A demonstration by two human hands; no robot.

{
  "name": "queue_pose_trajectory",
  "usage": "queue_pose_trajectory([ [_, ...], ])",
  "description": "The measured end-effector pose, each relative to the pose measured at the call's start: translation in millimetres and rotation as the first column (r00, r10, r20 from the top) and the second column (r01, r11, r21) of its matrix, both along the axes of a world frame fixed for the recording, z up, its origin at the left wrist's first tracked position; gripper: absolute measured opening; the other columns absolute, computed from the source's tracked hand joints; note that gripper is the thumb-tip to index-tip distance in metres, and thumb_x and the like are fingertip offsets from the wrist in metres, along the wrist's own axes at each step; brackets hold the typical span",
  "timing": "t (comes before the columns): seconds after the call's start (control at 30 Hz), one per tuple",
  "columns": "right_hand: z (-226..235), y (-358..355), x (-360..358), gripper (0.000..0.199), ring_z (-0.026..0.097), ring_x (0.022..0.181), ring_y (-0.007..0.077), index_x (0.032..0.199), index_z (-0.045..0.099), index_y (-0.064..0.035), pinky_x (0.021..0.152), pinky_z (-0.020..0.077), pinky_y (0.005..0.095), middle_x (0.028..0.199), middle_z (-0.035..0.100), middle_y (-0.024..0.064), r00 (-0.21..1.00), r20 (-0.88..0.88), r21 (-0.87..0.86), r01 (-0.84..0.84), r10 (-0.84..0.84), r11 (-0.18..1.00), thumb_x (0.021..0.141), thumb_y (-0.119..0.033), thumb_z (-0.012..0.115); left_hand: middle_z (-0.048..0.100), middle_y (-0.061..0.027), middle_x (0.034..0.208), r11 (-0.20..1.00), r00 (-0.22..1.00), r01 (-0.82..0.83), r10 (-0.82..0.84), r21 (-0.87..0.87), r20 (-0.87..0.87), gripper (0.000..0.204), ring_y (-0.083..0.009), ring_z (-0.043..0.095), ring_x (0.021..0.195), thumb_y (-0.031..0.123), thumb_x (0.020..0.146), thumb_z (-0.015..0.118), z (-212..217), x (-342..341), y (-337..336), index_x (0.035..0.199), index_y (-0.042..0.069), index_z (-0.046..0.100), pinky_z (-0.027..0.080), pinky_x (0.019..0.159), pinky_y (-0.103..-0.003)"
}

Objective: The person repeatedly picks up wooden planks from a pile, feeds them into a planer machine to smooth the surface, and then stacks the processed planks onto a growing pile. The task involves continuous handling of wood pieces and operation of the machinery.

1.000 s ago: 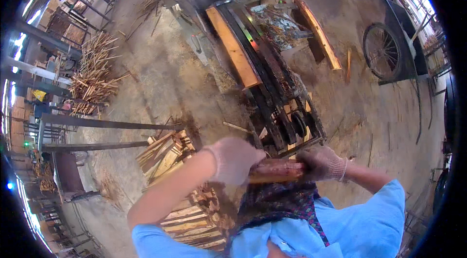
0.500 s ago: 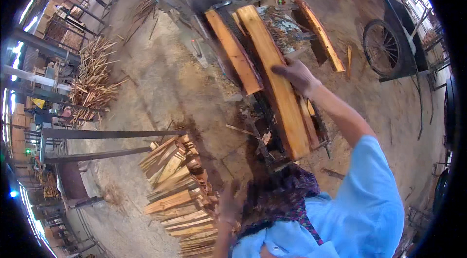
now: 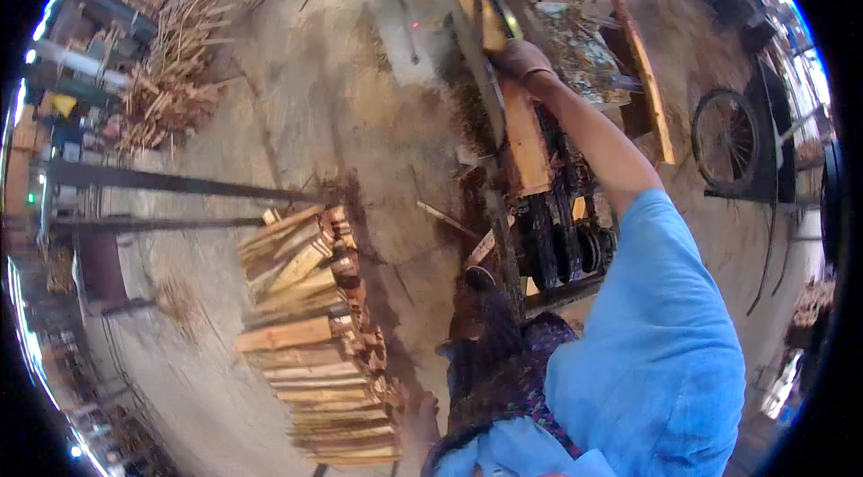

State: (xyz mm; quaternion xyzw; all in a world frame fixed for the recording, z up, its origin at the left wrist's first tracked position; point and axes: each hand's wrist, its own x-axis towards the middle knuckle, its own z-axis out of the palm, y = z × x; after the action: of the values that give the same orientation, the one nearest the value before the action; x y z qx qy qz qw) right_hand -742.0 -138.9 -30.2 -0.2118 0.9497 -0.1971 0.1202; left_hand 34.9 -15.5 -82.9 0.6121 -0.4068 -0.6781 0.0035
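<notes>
At the far left edge a heap of thin wood offcuts point(image 3: 171, 72) lies on the dirt floor point(image 3: 360, 117), well apart from both hands, and below it two dark metal bars point(image 3: 180, 185) run across toward the middle. Nearer, a tall stack of split boards point(image 3: 310, 342) stands with its cut ends facing right; the left hand point(image 3: 421, 414) hangs low just beside the bottom right corner of that stack, fingers pointing down, and whether it touches the wood or how far the fingers curl is too dim to tell. To the right of those fingers a dark patterned cloth point(image 3: 503, 369) covers the person's lap. Up and right of it, a narrow saw bench with dark rollers point(image 3: 566, 243) stretches away from the person, and a pale orange plank point(image 3: 517, 117) lies lengthwise along it. The right arm in a light blue sleeve point(image 3: 656, 315) reaches far out over the bench, and the right hand point(image 3: 521, 59) rests on top of the plank near its far end, fingers bent down over the wood and pressing on it. Just right of those fingers sits a cluttered tray of scraps point(image 3: 584, 54) and a second long board point(image 3: 643, 81) on edge; farther right a spoked cart wheel point(image 3: 724, 140) stands upright
</notes>
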Motion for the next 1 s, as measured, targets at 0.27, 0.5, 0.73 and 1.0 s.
queue_pose_trajectory([
  [0.27,-32.1,90.1,-44.8,0.046,0.072,0.106,0.0345,0.125,0.071,-0.0005,0.093,0.0546,0.0454,0.119,0.074,0.0188,0.934,-0.190,0.144,-0.278,0.302,0.950,0.100,-0.039,0.070,0.069,-0.0195,0.142,0.955,0.991,0.131,-0.118,-0.267,0.063,0.065,-0.0276,0.065,0.131,0.030,0.099,0.073,2.6,-38.8,12.8,0.150,-0.005,0.056,0.051,0.110,-0.038],
  [0.5,39.5,103.5,144.0,0.060,0.068,0.120,0.0327,0.145,0.061,0.0043,0.107,0.0500,0.0420,0.139,0.069,0.0212,0.910,-0.404,-0.091,-0.140,0.092,0.986,0.103,-0.037,0.070,0.076,-0.0222,0.126,0.949,0.938,-0.230,0.275,-0.217,0.212,0.059,-0.0364,0.071,0.121,0.030,0.097,0.068,-40.7,49.5,91.6,0.144,-0.003,0.061,0.053,0.104,-0.043],
  [0.73,7.8,114.3,425.4,0.060,0.057,0.142,0.0255,0.154,0.054,0.0009,0.117,0.0450,0.0376,0.151,0.063,0.0190,0.805,0.473,-0.557,-0.044,0.359,0.830,0.103,-0.024,0.075,0.077,-0.0178,0.116,0.849,0.824,-0.528,0.510,0.005,0.248,0.058,-0.0254,0.072,0.109,0.025,0.098,0.070,-116.3,160.0,76.0,0.144,-0.009,0.060,0.055,0.097,-0.035],
  [1.0,-157.4,-14.1,710.1,0.080,0.064,0.134,0.0418,0.152,0.055,-0.0025,0.110,0.0509,0.0436,0.136,0.070,0.0286,0.329,0.607,-0.095,-0.874,0.723,0.477,0.089,-0.042,0.084,0.074,-0.0094,0.124,0.840,0.829,-0.541,0.542,-0.048,0.137,0.060,-0.0180,0.071,0.101,0.030,0.097,0.071,-180.2,273.0,50.3,0.147,-0.001,0.062,0.056,0.086,-0.031],
])
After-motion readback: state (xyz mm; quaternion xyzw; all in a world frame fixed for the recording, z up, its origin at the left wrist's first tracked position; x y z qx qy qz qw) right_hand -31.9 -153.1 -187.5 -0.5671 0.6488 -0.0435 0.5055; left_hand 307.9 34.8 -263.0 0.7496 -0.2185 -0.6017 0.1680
